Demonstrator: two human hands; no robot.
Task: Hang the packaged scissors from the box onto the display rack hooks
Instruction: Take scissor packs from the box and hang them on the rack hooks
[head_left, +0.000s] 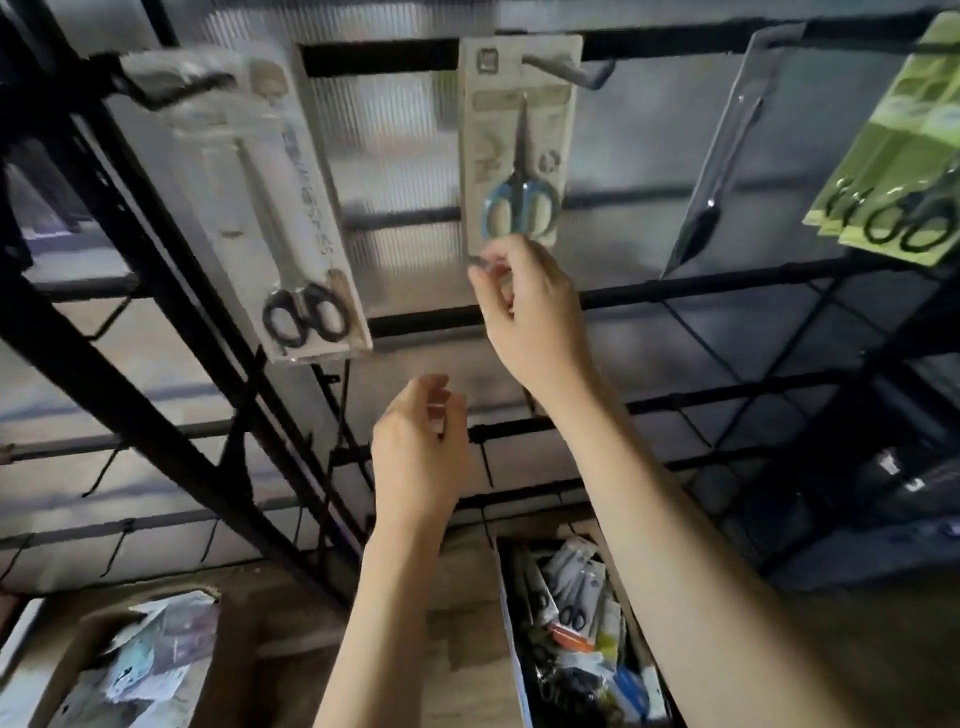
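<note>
Right hand is pinching the bottom edge of the blue-handled scissors pack, which is hanging on a top-row hook of the display rack. Left hand is hovering below, fingers loosely curled, holding nothing. Black-handled scissors pack and green packs are hanging either side. Box below is still holding many packs, so I'd judge the task well short of done. Label print is too blurred to read.
</note>
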